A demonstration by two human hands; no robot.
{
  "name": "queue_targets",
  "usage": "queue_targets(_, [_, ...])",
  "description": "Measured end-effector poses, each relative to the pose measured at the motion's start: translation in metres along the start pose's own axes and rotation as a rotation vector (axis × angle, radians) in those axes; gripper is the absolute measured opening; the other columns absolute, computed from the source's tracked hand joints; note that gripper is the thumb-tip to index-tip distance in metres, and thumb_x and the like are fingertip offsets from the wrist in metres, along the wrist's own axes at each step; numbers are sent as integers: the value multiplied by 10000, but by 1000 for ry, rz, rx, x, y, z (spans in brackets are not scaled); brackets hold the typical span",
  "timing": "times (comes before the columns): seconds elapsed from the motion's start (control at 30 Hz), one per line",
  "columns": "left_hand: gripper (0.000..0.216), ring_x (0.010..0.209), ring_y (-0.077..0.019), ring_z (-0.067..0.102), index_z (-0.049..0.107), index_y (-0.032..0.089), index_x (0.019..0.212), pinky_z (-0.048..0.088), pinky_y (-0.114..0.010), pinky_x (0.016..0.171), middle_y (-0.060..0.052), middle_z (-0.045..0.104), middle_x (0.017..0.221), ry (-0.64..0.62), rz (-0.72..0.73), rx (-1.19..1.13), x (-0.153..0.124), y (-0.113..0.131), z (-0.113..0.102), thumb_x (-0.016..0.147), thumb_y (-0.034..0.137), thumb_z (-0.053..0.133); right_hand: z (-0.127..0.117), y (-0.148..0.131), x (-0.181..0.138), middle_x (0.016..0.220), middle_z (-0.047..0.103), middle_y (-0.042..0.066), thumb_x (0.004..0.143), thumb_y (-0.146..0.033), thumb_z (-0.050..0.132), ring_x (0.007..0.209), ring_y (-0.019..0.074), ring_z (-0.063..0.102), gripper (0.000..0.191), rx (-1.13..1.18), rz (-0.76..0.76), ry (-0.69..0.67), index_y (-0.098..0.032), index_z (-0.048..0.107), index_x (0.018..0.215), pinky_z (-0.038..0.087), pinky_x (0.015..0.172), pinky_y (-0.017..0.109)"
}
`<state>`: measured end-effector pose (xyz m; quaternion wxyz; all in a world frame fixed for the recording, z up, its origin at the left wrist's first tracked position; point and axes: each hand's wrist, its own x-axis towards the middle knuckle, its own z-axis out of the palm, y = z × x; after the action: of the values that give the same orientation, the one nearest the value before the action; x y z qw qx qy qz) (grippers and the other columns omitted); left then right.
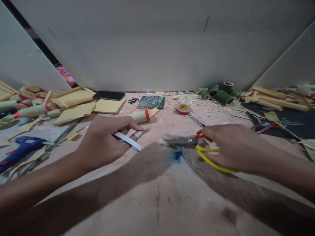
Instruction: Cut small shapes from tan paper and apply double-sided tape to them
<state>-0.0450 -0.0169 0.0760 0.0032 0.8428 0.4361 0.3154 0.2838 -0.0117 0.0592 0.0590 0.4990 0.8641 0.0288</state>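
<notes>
My left hand is closed, with a curved white strip held between its fingers. A small tan piece shows at its fingertips, and one finger seems wrapped in something pale. My right hand grips shears with red and yellow handles. The dark blades point left and are blurred by motion, so I cannot tell whether they are apart. Between the hands a blue stain marks the pinkish work surface. A pale bamboo piece with a red band lies just beyond my left hand.
To the left are a blue glue gun, banded bamboo pieces, folded tan paper and a phone. Red tape, a dark square, shavings and green bamboo tubes lie ahead. Wooden strips lie right.
</notes>
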Motion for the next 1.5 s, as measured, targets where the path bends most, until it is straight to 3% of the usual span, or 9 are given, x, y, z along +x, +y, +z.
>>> queue_targets(0.07, [84, 548, -153, 536, 733, 215, 831, 349, -300, 557, 6, 640, 607, 27, 352, 251, -5, -9, 2, 892, 250, 687, -1, 21, 9, 946, 778, 153, 947, -592, 480, 823, 371, 721, 454, -99, 203, -34, -197, 701, 983, 340, 609, 367])
queue_targets(0.17, [167, 540, -169, 525, 673, 208, 803, 328, -324, 563, 4, 625, 590, -100, 505, 417, -12, -15, 14, 913, 134, 572, -2, 46, 19, 1023, 779, 190, 988, -553, 434, 871, 376, 724, 474, -141, 368, -22, -167, 702, 1046, 322, 602, 370])
queue_targets(0.47, [179, 677, -239, 676, 686, 215, 811, 254, -314, 562, -38, 759, 745, -681, 169, 404, 11, 9, 23, 787, 52, 616, 11, 73, 28, 1151, 749, 245, 994, -586, 429, 946, 396, 709, 566, -99, 432, -43, -113, 679, 1178, 345, 638, 409])
queue_targets(0.73, [122, 620, -164, 570, 722, 257, 919, 306, -262, 556, 29, 647, 688, -780, -144, 11, 19, 8, -4, 820, 222, 659, 12, 82, 27, 1071, 776, 207, 936, -608, 506, 887, 404, 709, 491, -108, 457, -95, -190, 716, 1085, 354, 603, 400])
queue_targets(0.9, [237, 604, -108, 438, 625, 222, 878, 330, -208, 528, 69, 521, 694, -594, -480, -530, 5, 10, 6, 663, 131, 584, 0, 75, 22, 1088, 746, 226, 985, -515, 454, 983, 386, 689, 446, -137, 402, -105, -156, 717, 960, 341, 601, 387])
queue_targets(1.07, [114, 603, -124, 391, 446, 213, 698, 342, -238, 531, 45, 431, 641, -516, -696, -965, -9, 23, 26, 706, 238, 557, -15, 16, 15, 1008, 740, 77, 989, -520, 496, 895, 269, 676, 356, 222, 58, 163, -239, 714, 999, 426, 715, 364])
queue_targets(1.27, [176, 765, -177, 511, 509, 218, 826, 444, -304, 685, -9, 546, 800, -323, -396, -826, -20, 26, 12, 952, 212, 387, -20, -60, 11, 854, 692, -17, 1024, -361, 590, 749, 180, 632, 235, 609, -282, 234, -267, 641, 1233, 423, 693, 311])
queue_targets(1.4, [169, 674, -163, 466, 527, 224, 858, 389, -314, 608, 4, 523, 760, -88, -167, -550, -32, 13, 8, 997, 204, 432, -7, -76, 28, 1057, 709, 55, 976, -336, 666, 926, 228, 653, 278, 629, -259, 251, -202, 623, 1216, 469, 788, 354])
queue_targets(1.5, [140, 687, -160, 481, 534, 223, 854, 356, -324, 602, 5, 531, 761, 124, -201, -406, -44, 0, 17, 978, 177, 487, 5, -78, 50, 1204, 668, 126, 991, -325, 617, 1102, 296, 617, 263, 512, -207, 230, -162, 628, 1196, 474, 872, 422])
